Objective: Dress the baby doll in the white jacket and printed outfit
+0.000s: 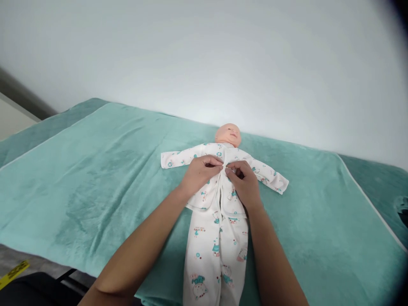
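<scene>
On its back lies a baby doll [228, 134] with its head toward the wall. It wears a white printed jacket [204, 199] and matching trousers [207, 255]; both sleeves are spread out sideways. My left hand [204, 170] pinches one front edge of the jacket at chest height. Just across from it, my right hand [244, 180] pinches the other edge, the fingertips of both hands close together. Below my hands the jacket front parts slightly. The fastening between my fingertips is too small to make out.
A green plush blanket [79, 170] with pale edging covers the surface under the doll. A white wall [191, 55] rises right behind it. At the lower left are a dark object [38, 289] and a yellow strip [14, 274] on the floor.
</scene>
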### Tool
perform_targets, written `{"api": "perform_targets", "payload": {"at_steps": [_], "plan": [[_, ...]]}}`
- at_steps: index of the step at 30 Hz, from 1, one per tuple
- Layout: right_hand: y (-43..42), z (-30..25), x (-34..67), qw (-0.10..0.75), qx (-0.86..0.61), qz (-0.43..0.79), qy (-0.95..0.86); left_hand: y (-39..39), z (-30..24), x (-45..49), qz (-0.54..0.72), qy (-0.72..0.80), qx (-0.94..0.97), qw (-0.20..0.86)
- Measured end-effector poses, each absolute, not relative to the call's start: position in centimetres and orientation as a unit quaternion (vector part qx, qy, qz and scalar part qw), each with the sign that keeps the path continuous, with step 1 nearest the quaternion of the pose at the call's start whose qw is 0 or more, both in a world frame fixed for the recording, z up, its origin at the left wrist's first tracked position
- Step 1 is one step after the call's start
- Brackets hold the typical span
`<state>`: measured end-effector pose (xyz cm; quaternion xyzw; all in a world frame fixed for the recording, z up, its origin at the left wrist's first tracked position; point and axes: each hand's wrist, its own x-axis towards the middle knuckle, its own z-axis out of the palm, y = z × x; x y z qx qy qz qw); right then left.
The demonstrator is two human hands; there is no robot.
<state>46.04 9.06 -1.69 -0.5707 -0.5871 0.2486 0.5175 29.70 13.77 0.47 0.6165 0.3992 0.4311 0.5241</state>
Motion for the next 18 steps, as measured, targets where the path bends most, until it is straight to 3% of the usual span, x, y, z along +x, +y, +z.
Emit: {"api": "perform_targets", "payload": {"at_steps": [10, 18], "plan": [[9.24, -1.95, 46.09, 0.511, -0.575, 0.251, -0.587, 13.99, -0.06, 29.67, 0.427, 0.403, 0.592, 0.553], [9.27, -2.09, 46.25, 0.509, -0.569, 0.261, -0.59, 13.29, -0.08, 30.2, 0.417, 0.414, 0.703, 0.401]]}}
